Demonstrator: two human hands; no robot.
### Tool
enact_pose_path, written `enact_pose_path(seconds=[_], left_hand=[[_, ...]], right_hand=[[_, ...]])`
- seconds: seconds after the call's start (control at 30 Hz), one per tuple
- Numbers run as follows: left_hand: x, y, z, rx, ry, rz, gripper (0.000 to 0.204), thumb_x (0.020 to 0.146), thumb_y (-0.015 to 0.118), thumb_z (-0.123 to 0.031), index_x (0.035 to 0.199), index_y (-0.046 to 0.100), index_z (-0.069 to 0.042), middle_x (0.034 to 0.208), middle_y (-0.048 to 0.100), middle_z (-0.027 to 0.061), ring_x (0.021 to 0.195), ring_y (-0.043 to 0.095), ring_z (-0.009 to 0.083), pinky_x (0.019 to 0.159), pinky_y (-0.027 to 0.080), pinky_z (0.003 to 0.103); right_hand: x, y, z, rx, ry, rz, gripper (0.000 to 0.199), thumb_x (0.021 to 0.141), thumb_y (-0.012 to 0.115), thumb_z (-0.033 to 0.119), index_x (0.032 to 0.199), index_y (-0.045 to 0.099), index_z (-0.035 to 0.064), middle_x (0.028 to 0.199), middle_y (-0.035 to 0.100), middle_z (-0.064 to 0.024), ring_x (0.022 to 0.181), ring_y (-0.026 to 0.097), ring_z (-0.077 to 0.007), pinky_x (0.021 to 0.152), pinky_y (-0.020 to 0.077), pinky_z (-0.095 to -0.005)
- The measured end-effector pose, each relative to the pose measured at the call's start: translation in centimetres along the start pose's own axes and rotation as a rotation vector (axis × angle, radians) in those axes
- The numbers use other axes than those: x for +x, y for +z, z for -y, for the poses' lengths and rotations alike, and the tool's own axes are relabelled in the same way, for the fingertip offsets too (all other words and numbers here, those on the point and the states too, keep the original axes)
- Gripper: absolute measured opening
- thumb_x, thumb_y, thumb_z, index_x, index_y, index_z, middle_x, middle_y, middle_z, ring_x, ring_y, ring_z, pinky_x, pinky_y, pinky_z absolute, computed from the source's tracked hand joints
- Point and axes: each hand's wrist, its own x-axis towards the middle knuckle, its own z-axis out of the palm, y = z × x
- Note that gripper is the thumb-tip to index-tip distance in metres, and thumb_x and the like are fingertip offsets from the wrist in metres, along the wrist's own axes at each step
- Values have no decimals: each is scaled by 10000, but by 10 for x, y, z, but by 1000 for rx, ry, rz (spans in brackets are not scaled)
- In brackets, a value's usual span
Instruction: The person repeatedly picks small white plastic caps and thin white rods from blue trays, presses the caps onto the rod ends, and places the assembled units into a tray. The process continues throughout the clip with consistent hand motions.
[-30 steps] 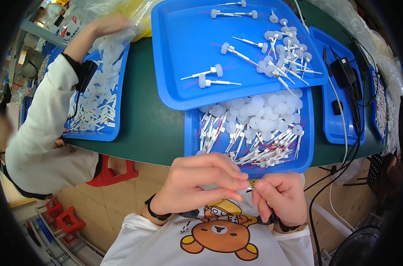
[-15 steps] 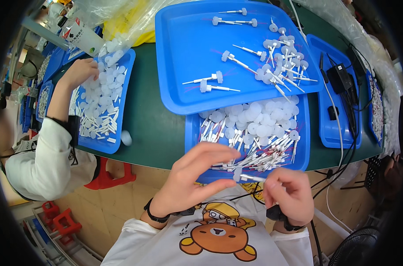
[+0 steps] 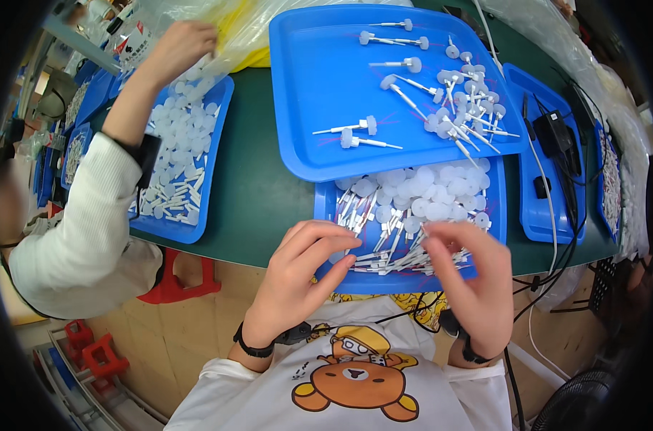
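My left hand [image 3: 297,276] is at the left front of the lower blue tray [image 3: 394,285]. Its fingers are curved, with a gap to the thumb; a pale patch shows in that gap, and I cannot tell if it is held. Over the right part of the same tray is my right hand [image 3: 477,276], thumb and index finger apart, their tips beside the pile. That pile has translucent white discs [image 3: 437,190] at the back and thin white sticks [image 3: 391,258] with reddish wires in front. An upper blue tray [image 3: 326,79] overlaps its far side, bearing several disc-and-stick assemblies [image 3: 369,140].
At the left, a co-worker's hand [image 3: 186,47] is raised near a clear plastic bag, above another blue tray [image 3: 222,136] of discs and sticks. A blue tray [image 3: 538,226] with a black power adapter [image 3: 554,136] and cables stands right. A red stool [image 3: 183,276] is below the table.
The assembly at my right hand is gone from there, and one more lies in the upper tray. My right hand has moved forward over the pile. The co-worker's hand has risen from their tray.
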Motion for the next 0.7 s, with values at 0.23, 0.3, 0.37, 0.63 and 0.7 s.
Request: enact_pose_path(seconds=[0.23,0.3,0.37,0.63,0.7], left_hand=[[-1,5,4,18,14,-21,234,836,682,50,1049,707,-46,1059,667,83,1011,625,281,884,488,386],[0,5,3,43,13,-13,244,828,670,63,1045,701,-45,1070,663,81,1023,619,282,893,482,386],[1,5,0,85,21,4,249,818,664,70,1038,692,-42,1088,656,80,1042,612,283,905,475,386],[5,1,-15,522,7,5,180,759,744,-12,926,717,-73,1298,596,86,1223,512,347,1026,388,472],[3,-6,-25,604,-48,33,192,739,776,-51,921,723,-82,1374,550,100,1284,459,375,1055,365,494]], right_hand=[[-22,17,-14,-119,13,15,123,858,708,13,979,693,-5,887,673,-107,811,623,-288,729,470,-379],[-21,21,-18,-217,-56,22,121,845,715,13,964,696,6,871,651,-91,829,601,-288,747,455,-384],[-17,24,-18,-327,-147,52,125,829,726,17,951,703,19,857,626,-81,845,576,-283,764,437,-384],[0,28,-10,-476,-227,324,125,754,638,-16,866,688,10,868,564,-90,888,523,-273,813,414,-384],[2,29,-9,-476,-216,360,135,752,618,-26,869,680,4,888,555,-104,907,524,-278,821,415,-386]])
